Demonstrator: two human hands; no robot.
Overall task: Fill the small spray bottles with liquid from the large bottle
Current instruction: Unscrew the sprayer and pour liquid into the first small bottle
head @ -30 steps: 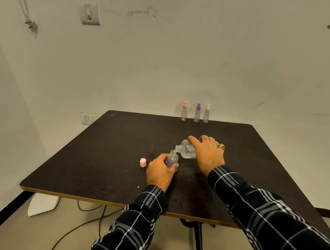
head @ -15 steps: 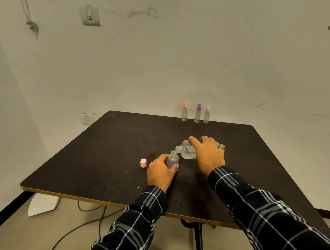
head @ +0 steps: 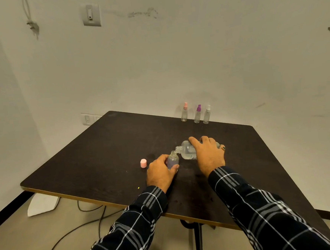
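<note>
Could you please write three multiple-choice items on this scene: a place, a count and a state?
1. Where is the pink cap? A on the table, left of the left hand; B on the floor; C on a shelf.
2. How many spray bottles stand at the far edge? A two; B three; C five.
3. How is the large bottle held? A upright; B tipped, neck at the mouth of the small bottle; C upside down.
Answers: A, it lies beside that hand; B, pink, purple and white tops show; B, the right hand tilts it sideways.
</note>
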